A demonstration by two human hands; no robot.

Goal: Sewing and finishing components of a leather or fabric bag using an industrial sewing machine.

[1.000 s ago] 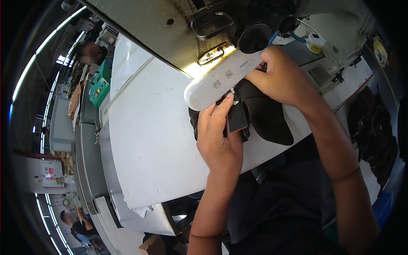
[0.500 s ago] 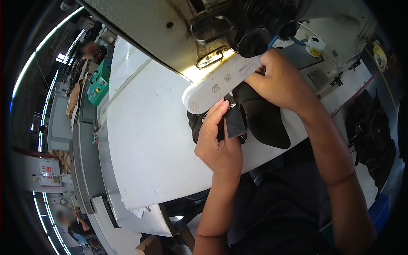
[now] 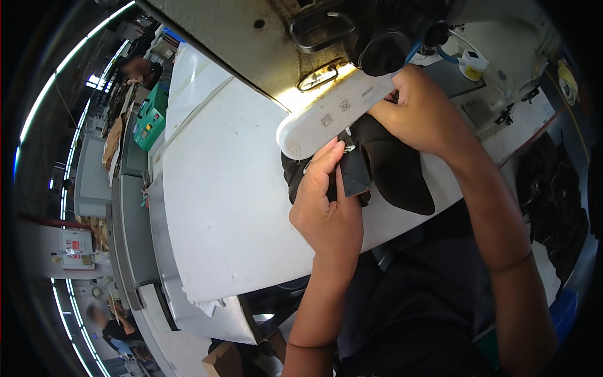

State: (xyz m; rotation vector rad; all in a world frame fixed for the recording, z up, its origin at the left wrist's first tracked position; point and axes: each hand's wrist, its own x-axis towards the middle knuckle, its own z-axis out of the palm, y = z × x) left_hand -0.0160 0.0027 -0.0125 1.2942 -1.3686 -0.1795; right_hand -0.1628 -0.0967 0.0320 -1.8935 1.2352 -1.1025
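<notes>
My left fingers (image 3: pixel 325 161) pinch black cloth (image 3: pixel 402 176) extending rightward; right hand (image 3: pixel 419 113), I can't tell; white cover (image 3: pixel 298 139) bears dark symbols (image 3: pixel 326 120)

A sewing workshop: a sewing machine (image 3: pixel 245 47) above the fingers (image 3: pixel 325 156), a white desk (image 3: pixel 226 195) under them, co-workers (image 3: pixel 117 329) farther left.

Matt black cloth (image 3: pixel 402 179), smooth white tabletop (image 3: pixel 232 207), stained metal machine (image 3: pixel 270 47)

We look down from the person's head across the near edge of the table (image 3: pixel 220 188), close to both hands (image 3: pixel 330 217). Our fisheye view reaches past the table's left edge to the green box (image 3: pixel 151 119).
</notes>
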